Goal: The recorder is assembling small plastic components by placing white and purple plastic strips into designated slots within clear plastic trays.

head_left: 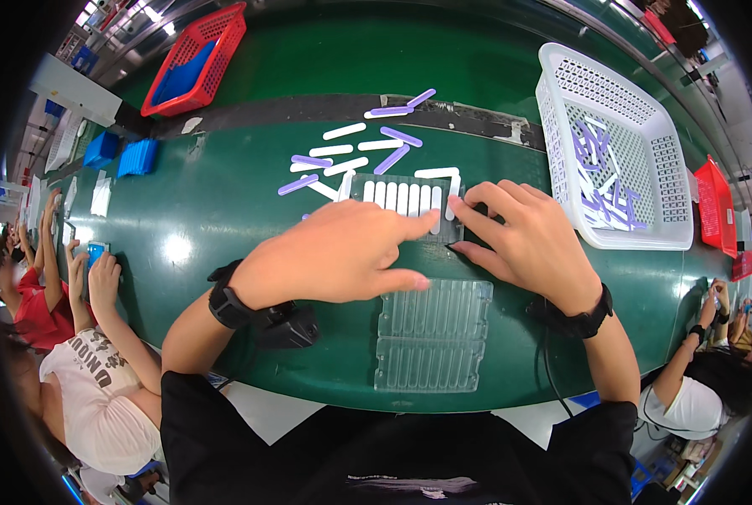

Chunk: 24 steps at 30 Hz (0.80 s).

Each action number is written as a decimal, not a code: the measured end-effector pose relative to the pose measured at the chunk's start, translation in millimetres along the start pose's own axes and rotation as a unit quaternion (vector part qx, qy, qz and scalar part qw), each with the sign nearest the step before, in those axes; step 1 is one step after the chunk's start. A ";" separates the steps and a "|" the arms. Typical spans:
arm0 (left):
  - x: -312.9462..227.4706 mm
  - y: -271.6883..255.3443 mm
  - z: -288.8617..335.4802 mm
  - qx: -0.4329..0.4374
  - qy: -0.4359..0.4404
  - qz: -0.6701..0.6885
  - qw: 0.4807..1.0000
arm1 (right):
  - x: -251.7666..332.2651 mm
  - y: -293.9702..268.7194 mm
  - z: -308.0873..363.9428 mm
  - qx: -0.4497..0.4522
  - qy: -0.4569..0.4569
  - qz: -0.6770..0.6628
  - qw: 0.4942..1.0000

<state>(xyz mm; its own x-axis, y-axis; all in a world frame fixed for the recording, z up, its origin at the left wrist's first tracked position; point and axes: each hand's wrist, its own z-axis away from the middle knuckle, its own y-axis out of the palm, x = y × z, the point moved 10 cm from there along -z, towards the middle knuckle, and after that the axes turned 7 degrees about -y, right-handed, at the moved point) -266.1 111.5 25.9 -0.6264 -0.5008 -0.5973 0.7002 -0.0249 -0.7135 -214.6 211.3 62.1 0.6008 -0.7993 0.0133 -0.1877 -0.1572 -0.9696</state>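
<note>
A clear ribbed plastic tray [450,235] lies between my hands, with a row of flat, round-ended white strips [403,199] in its slots. My left hand [325,252] reaches over the tray. Its index fingertip touches a strip near the row's right end, and its thumb is spread apart. At the tray's right end, my right hand [531,240] has its index fingertip on another white strip [454,183] and its thumb by the lower corner. Below sits a second clear tray [433,341], unfilled. Loose white strips [332,150] and purple strips [401,136] are scattered beyond.
A white basket [674,151] holding purple and white strips stands at right. A red basket [212,84] with something blue inside is at far left, near blue blocks [137,157]. Other people work at both sides. A dark strip [266,111] crosses the green table.
</note>
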 end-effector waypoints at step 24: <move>67.1 -55.8 9.3 -0.179 -0.055 -0.093 0.978 | -6.5 7.7 -18.4 -0.036 0.052 -0.100 0.993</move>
<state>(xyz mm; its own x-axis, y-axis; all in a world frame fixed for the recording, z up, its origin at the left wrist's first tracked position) -344.0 71.3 29.0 -0.6781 -0.6063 -0.4155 0.4002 0.1697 -0.9006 -234.3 204.6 59.0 0.5496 -0.8022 0.2331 -0.1293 -0.3574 -0.9250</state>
